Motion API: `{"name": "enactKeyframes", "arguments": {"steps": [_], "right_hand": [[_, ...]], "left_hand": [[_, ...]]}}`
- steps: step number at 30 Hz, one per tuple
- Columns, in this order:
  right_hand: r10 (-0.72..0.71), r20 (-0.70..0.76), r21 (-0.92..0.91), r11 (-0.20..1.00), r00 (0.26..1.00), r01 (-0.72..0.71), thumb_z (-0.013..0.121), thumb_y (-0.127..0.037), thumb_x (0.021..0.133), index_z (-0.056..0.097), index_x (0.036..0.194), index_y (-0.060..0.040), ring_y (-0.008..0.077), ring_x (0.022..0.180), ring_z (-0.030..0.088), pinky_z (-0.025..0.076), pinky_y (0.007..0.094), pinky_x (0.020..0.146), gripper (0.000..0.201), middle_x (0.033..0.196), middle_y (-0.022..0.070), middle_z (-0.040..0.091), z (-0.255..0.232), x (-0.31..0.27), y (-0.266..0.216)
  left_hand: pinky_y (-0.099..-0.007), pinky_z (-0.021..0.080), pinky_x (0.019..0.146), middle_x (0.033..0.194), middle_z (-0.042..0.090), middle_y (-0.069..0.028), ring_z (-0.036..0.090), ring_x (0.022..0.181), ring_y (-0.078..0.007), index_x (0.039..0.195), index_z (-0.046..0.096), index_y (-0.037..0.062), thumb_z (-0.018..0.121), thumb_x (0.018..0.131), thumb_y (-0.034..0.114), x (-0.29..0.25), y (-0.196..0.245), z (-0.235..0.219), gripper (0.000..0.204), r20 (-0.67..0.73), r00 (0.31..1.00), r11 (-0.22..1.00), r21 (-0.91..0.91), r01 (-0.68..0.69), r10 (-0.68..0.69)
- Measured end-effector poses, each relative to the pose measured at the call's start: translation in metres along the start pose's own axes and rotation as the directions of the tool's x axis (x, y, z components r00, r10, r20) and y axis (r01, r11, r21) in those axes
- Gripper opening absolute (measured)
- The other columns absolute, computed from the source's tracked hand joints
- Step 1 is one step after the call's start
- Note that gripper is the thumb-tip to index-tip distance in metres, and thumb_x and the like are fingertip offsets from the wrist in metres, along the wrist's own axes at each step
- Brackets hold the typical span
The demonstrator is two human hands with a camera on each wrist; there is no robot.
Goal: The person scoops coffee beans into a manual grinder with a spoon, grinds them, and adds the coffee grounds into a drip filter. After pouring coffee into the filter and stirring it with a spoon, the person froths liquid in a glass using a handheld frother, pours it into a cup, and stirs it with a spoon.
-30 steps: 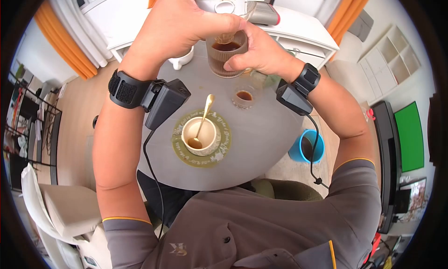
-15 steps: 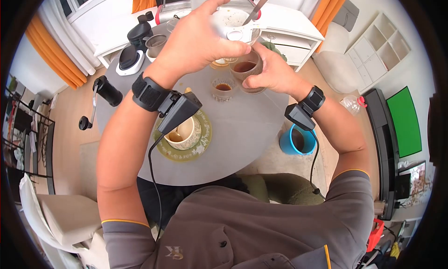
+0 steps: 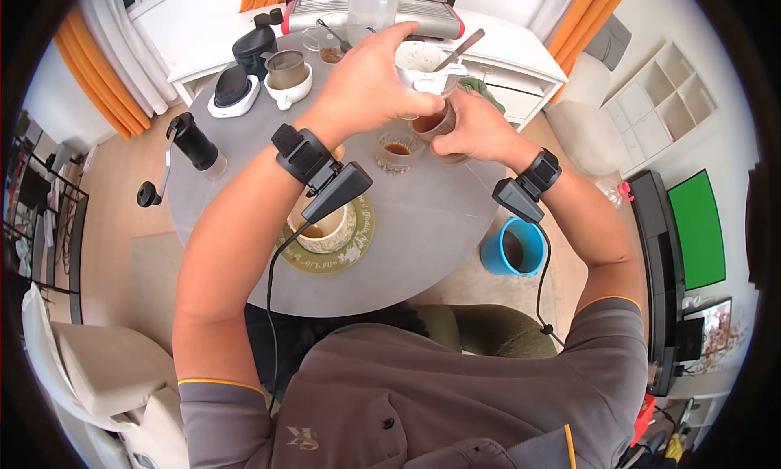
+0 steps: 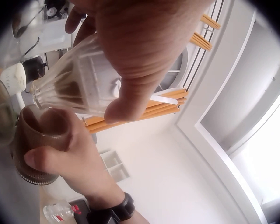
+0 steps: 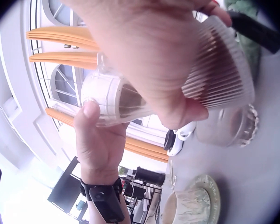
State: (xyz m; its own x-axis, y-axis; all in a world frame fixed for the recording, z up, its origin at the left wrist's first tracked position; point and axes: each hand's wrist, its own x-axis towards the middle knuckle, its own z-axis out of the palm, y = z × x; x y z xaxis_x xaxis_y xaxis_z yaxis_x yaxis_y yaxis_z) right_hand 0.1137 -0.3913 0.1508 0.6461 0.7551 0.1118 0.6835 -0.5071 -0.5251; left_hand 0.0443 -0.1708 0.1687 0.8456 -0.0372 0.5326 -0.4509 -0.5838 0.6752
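Observation:
My left hand [image 3: 366, 87] grips a clear, tapered vessel [image 4: 67, 88] with a white, cup-like top [image 3: 416, 60]. A spoon [image 3: 462, 47] leans out of this top. Brown liquid shows through the clear part, whose narrow end is right over the mouth of a brownish ribbed glass [image 5: 226, 74]. My right hand [image 3: 484, 129] holds that glass tilted, thumb across its side; dark brown liquid shows inside it. Just left of the ribbed glass, a small clear glass [image 3: 397, 150] with a little brown liquid stands on the grey table [image 3: 423, 225].
A floral cup [image 3: 332, 239] sits on a green saucer [image 3: 364, 249], partly behind my left wrist. Farther back are a white cup [image 3: 286, 96] with a strainer, a white scale [image 3: 232, 104] and a hand grinder [image 3: 194, 142]. A blue bucket [image 3: 533, 245] stands beyond the table's right edge.
The head view has shifted, bringing the back of the table into sight. Both hands, with the vessel and ribbed glass, now appear lower and farther right, still held together.

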Motion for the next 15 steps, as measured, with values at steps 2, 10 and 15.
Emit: {"name": "enactKeyframes", "arguments": {"steps": [2,10,15], "right_hand": [[0.035,0.037,-0.007,0.999,0.999,-0.035,0.074,-0.037,0.064,0.056,0.112,0.0071,0.0333,0.102,0.068,0.038,0.0431,0.113,0.067,0.098,0.0146,0.078,-0.001,0.002,-0.002],[0.179,0.053,-0.459,0.878,0.982,-0.136,0.076,-0.041,0.061,0.061,0.118,0.0023,0.0415,0.103,0.061,0.056,0.0484,0.084,0.073,0.097,0.0206,0.072,-0.004,0.009,-0.019],[0.237,0.087,-0.558,0.816,0.968,-0.150,0.074,-0.038,0.061,0.067,0.110,0.0002,0.0364,0.101,0.060,0.057,0.0453,0.083,0.062,0.094,0.0166,0.072,-0.010,0.015,-0.038]], "left_hand": [[-0.0422,0.048,0.105,0.138,0.059,-0.0248,0.058,0.127,-0.0361,0.149,0.048,0.0000,0.083,0.058,0.047,0.000,-0.002,0.001,0.108,-0.009,1.000,1.000,-0.022,-0.021,0.021],[-0.0423,0.048,0.105,0.134,0.061,-0.0250,0.059,0.125,-0.0374,0.148,0.049,0.0008,0.082,0.059,0.048,0.000,-0.009,-0.001,0.106,-0.024,0.999,0.999,-0.027,-0.028,0.027],[-0.0424,0.049,0.103,0.133,0.062,-0.0244,0.060,0.124,-0.0370,0.147,0.050,0.0011,0.082,0.058,0.048,0.000,-0.012,-0.004,0.106,-0.027,0.999,0.999,-0.033,-0.026,0.025]]}}
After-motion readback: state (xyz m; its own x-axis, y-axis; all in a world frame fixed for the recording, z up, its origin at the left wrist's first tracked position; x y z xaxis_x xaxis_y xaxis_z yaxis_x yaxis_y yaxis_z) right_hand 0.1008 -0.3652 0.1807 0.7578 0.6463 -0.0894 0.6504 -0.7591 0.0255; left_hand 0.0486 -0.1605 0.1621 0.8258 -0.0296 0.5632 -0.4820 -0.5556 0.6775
